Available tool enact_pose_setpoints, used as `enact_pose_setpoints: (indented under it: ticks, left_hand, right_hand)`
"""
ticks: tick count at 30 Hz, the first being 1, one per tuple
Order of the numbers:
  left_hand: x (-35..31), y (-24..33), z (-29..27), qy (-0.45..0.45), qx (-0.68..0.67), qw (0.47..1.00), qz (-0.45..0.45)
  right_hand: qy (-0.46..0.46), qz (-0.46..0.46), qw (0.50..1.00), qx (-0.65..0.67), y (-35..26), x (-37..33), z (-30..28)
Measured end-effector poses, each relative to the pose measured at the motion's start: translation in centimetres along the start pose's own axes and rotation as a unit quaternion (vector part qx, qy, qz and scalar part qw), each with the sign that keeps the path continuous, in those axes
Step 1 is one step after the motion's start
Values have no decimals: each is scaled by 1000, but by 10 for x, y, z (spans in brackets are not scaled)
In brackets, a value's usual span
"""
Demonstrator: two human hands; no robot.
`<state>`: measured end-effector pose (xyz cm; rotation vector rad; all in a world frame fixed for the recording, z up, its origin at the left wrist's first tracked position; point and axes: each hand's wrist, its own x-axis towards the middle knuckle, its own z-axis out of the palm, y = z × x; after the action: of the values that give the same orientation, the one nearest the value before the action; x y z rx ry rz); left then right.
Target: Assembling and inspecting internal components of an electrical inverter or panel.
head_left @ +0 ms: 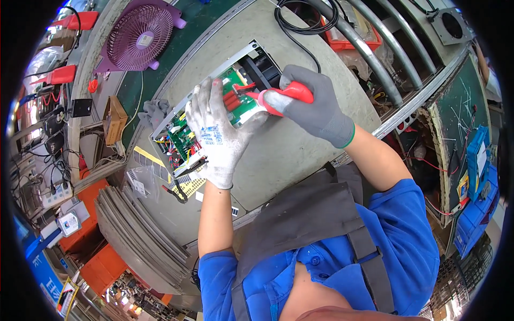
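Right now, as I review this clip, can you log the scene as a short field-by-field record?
left hand: white-gloved, spread over the circuit board
right hand: grey-gloved, fingers closed around the red-handled tool
tool tip: near the red cylinders; contact unclear
surface: grey table
upper left: purple fan
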<state>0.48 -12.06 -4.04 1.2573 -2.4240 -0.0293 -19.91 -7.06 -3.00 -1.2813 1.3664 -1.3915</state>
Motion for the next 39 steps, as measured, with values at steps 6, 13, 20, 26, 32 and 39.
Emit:
enact_pose_setpoints:
  ticks: [6,13,20,26,32,39]
  left_hand:
    - [3,4,-5,-12,2,999,-29]
    - [-13,-9,-8,49,-17,999,-2]
    - [-131,-68,-52,194,-78,970,-121]
    - [-148,-118,-78,196,-108,953,-204]
    - [-127,-136,-41,188,-165,950,-184]
    - [-122,-142,-29,203,-191,944,-174]
  right_hand:
    - [21,2,1000,17,0,6,-3]
    - [-6,118,969,216,-14,15,2]
    - [61,168,926,333,-27,-6,11]
    - [-145,10,989,31,-47,15,87]
    - [-229,14,970,-86,-67,30,130]
    - [-205,-28,969,-133,-63,28,148]
